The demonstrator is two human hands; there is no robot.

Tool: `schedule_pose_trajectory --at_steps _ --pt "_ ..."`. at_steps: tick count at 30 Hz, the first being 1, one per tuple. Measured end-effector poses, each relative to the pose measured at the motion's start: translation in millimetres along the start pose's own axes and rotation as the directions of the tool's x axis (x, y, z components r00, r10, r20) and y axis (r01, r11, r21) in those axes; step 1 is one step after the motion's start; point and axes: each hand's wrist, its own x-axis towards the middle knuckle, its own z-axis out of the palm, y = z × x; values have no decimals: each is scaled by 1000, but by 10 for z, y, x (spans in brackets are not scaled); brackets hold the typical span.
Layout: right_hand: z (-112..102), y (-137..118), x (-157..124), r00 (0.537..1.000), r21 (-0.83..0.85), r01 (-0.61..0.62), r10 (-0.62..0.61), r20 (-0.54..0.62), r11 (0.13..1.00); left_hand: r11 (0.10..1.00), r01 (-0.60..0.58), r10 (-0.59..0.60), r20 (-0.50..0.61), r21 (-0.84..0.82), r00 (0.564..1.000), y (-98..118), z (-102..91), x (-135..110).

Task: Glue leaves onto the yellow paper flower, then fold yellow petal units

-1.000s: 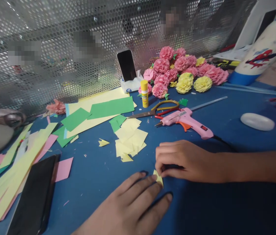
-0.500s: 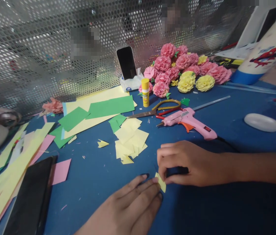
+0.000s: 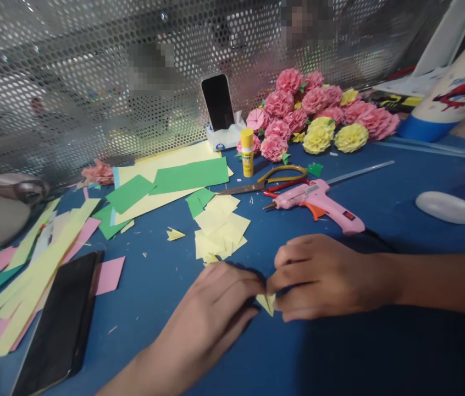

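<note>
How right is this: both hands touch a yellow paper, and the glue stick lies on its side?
Not quite: the glue stick stands upright, as the head view shows. The left hand and right hand do touch a yellow paper.

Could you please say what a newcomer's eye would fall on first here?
Probably the pink and yellow flowers at the back, right of the standing phone, then the pink glue gun in front of them. Nearer, the left hand and right hand meet at a small folded yellow paper.
</note>
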Motion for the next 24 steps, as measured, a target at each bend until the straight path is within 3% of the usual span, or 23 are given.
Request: schedule_pose_trajectory --at_steps 4,14,24 --pt "1 3 -4 1000 42 13 -14 27 999 1000 19 -18 -36 22 999 -6 -21 56" --pt "-29 12 -6 996 87 -24 16 90 996 999 -31 29 62 35 998 50 -59 181" --pt "-34 8 -13 991 108 -47 33 127 993 997 -33 29 58 72 998 8 -16 194"
